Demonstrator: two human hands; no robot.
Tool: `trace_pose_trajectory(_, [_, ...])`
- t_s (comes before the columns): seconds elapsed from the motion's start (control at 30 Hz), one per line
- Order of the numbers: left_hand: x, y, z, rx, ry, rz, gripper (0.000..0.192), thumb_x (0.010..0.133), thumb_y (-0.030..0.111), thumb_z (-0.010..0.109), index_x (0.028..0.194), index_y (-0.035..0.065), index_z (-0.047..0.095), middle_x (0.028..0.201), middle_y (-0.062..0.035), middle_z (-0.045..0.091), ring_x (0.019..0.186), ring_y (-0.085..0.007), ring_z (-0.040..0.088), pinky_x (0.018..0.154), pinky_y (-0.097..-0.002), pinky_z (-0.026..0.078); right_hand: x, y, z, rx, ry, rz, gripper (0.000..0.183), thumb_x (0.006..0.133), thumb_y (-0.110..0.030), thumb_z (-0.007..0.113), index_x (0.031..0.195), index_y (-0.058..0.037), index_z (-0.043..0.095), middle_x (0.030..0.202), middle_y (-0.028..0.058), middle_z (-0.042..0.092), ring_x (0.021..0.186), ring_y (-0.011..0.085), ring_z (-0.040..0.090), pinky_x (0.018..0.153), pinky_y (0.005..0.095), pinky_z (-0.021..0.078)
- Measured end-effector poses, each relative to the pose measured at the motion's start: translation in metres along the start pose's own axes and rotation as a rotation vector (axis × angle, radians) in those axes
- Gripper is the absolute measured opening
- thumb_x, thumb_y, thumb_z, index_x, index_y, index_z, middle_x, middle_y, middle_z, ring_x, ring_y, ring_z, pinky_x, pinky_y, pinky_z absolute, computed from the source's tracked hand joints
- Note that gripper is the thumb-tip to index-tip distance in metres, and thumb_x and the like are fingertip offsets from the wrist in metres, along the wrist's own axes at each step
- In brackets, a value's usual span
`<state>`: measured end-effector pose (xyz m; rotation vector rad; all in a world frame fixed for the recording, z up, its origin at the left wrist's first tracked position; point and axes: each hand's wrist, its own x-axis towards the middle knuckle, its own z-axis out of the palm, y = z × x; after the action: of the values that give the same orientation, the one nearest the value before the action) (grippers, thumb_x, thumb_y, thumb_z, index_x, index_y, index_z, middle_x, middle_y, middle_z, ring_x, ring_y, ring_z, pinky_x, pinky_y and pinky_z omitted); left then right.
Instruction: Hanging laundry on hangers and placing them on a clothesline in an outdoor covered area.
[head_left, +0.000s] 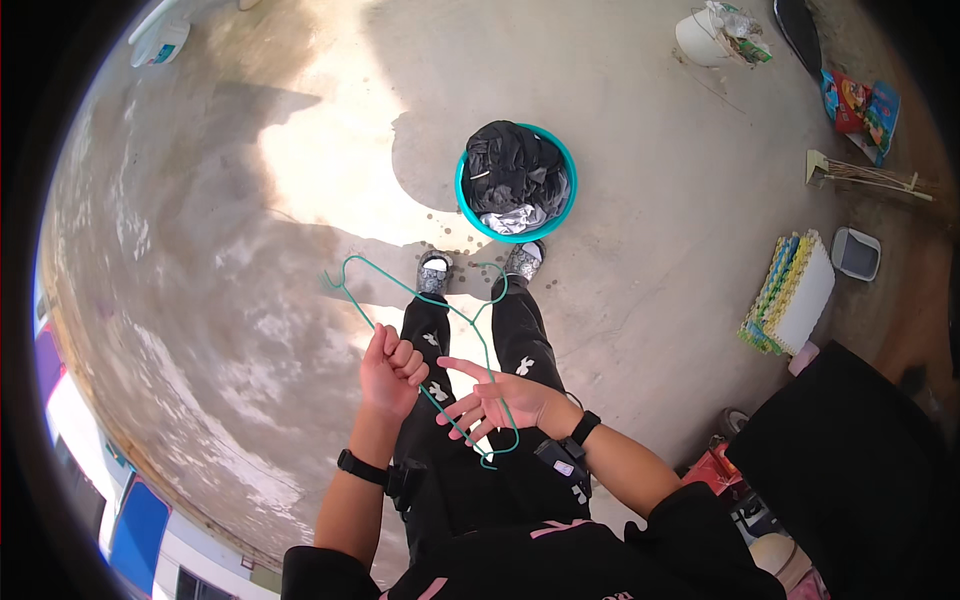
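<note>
A green wire clothes hanger (472, 322) is held out in front of my legs, its hook pointing toward my feet. My left hand (394, 367) is closed around its long straight bar. My right hand (502, 403) has its fingers spread, and one side wire of the hanger crosses in front of it. Whether that wire rests on the skin is hard to tell. Beyond my feet a teal basin (571, 196) stands on the concrete, heaped with dark wet-looking clothes (510, 165). A pale grey garment (516, 219) lies at the basin's near side.
Water drops spot the concrete floor (630, 225) around my patterned shoes (433, 276). At the right are stacked foam mats (804, 300), a grey tray (855, 253) and a black-covered object (840, 442). A white bucket (701, 37) holding rubbish stands at the far right.
</note>
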<state>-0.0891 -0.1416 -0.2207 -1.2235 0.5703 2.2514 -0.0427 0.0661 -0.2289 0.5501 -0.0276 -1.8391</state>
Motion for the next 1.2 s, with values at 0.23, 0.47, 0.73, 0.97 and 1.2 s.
trace_pose_trajectory(0.23, [0.161,-0.054,0.011,0.632,-0.008,-0.201,0.033,0.098,0.035,0.04,0.088,0.0067,0.053,0.063,-0.0004,0.048,0.056,-0.0111,0.047,0.056,-0.0281,0.043,-0.006,-0.028,-0.11,0.279,-0.143,-0.266,0.076,0.083,-0.027,0.066,0.144,-0.0043,0.025,0.108,0.0079,0.055,0.1,0.02,0.054,0.092,0.0419,0.0437])
trace_pose_trajectory(0.47, [0.334,-0.069,-0.024,1.534,0.031,0.126,0.036,0.081,0.019,0.069,0.111,0.0033,0.056,0.089,-0.0069,0.063,0.077,-0.0136,0.06,0.066,-0.0259,0.048,-0.009,-0.031,-0.21,0.421,0.375,-0.909,0.055,0.083,-0.017,0.061,0.134,-0.009,0.04,0.102,0.0047,0.052,0.096,0.0193,0.051,0.089,0.0406,0.0423])
trace_pose_trajectory(0.73, [0.486,-0.133,0.0,2.432,-0.002,0.649,0.062,0.074,0.035,0.073,0.121,-0.0006,0.053,0.132,-0.022,0.045,0.118,-0.0363,0.046,0.099,-0.0424,0.038,-0.006,-0.023,-0.227,0.359,0.35,-0.809,0.069,0.078,-0.015,0.067,0.138,-0.0053,0.034,0.106,0.0099,0.048,0.099,0.0213,0.051,0.09,0.0385,0.0437])
trace_pose_trajectory(0.97, [0.479,-0.147,0.034,1.117,0.453,0.393,0.036,0.095,0.026,0.052,0.12,-0.0003,0.051,0.115,-0.0087,0.058,0.108,-0.0252,0.055,0.096,-0.0403,0.043,-0.016,-0.019,-0.236,0.498,0.353,-0.896,0.061,0.082,-0.01,0.062,0.138,-0.0063,0.037,0.104,0.0061,0.051,0.096,0.0167,0.051,0.089,0.0348,0.0452])
trace_pose_trajectory(1.2, [0.352,-0.081,0.076,0.856,0.16,0.115,0.036,0.095,0.039,0.048,0.114,0.0085,0.054,0.104,-0.0035,0.06,0.086,-0.0184,0.057,0.069,-0.0344,0.045,-0.013,-0.015,-0.239,0.502,0.35,-0.914,0.056,0.084,-0.007,0.058,0.137,-0.0086,0.04,0.103,0.0059,0.052,0.097,0.0175,0.051,0.089,0.0363,0.0448])
